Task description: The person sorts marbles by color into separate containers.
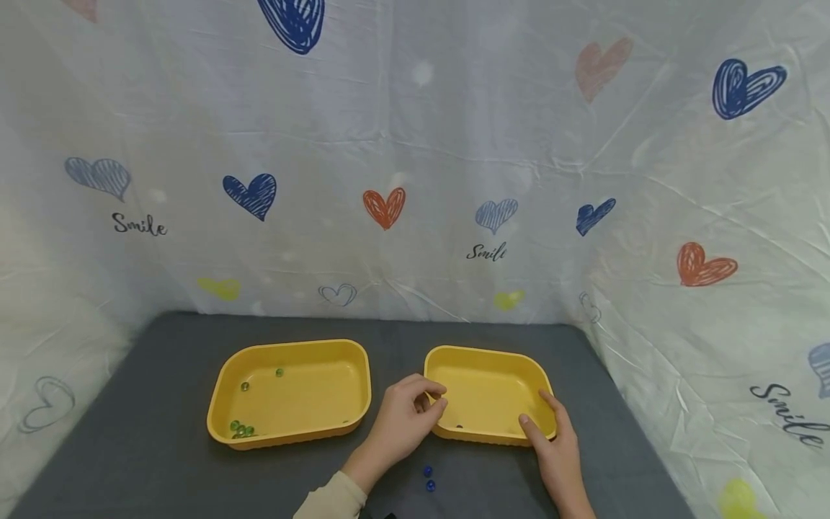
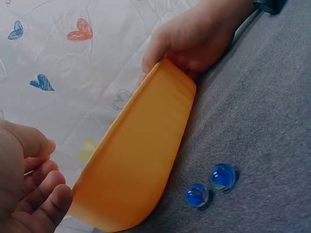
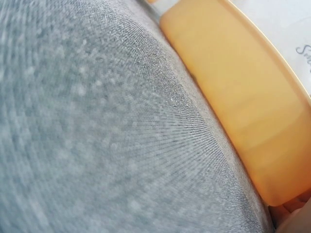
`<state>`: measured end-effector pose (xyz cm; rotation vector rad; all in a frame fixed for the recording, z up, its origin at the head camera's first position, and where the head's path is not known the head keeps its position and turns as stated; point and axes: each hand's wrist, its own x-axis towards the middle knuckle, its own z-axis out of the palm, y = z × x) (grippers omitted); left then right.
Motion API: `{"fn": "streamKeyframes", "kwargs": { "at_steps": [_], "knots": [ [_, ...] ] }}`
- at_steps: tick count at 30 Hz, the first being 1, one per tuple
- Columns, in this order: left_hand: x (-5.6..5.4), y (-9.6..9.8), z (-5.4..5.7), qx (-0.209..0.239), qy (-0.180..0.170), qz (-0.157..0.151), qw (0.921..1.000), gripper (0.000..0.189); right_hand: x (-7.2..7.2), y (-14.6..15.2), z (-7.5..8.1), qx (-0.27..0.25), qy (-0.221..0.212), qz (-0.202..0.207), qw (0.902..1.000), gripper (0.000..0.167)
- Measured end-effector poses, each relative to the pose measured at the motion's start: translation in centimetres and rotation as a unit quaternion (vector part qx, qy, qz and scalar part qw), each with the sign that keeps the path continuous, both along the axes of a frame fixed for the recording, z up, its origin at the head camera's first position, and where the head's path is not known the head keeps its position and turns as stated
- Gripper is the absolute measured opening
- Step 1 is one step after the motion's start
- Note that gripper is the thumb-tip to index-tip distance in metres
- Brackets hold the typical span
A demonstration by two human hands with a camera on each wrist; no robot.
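Note:
My left hand (image 1: 407, 414) hovers at the left end of the right-hand yellow tray (image 1: 493, 360). Its fingers are loosely bent, a gap shows beside the thumb, and I see nothing held in them. My right hand (image 1: 556, 447) holds that tray by its front right corner, the thumb over the front rim. One small dark marble (image 1: 459, 427) lies inside, near the front wall. On the cloth before the tray, two blue marbles sit close together, one nearer the tray (image 1: 428, 471) and one nearer me (image 1: 431, 486). The right wrist view catches the tray's outer wall (image 3: 243, 92) and little of the hand.
To the left stands a second, larger yellow tray (image 1: 292, 347) with several green marbles (image 1: 241, 430) in its front left corner and others scattered on its floor. Grey cloth (image 1: 162, 476) covers the table. A white curtain (image 1: 428, 144) printed with hearts hangs behind and beside it.

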<state>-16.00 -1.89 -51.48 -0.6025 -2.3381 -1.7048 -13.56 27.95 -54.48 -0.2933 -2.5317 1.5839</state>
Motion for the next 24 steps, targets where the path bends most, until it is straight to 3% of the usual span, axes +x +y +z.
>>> {"fn": "streamKeyframes", "kwargs": {
  "at_steps": [6, 11, 24],
  "knots": [
    [0.7, -0.3, -0.2, 0.003, 0.004, -0.003, 1.0, 0.008, -0.1, 0.0, 0.1, -0.001, -0.005, 0.003, 1.0, 0.08],
    [1.4, -0.8, -0.4, -0.001, -0.002, -0.028, 0.9996, 0.005, 0.0, 0.1, 0.1, -0.007, -0.001, 0.003, 1.0, 0.079],
    [3.4, -2.2, -1.9, 0.018, -0.074, -0.101, 0.992, 0.004, -0.1, 0.1, 0.1, -0.005, -0.009, 0.002, 0.9999, 0.081]
  ]
}}
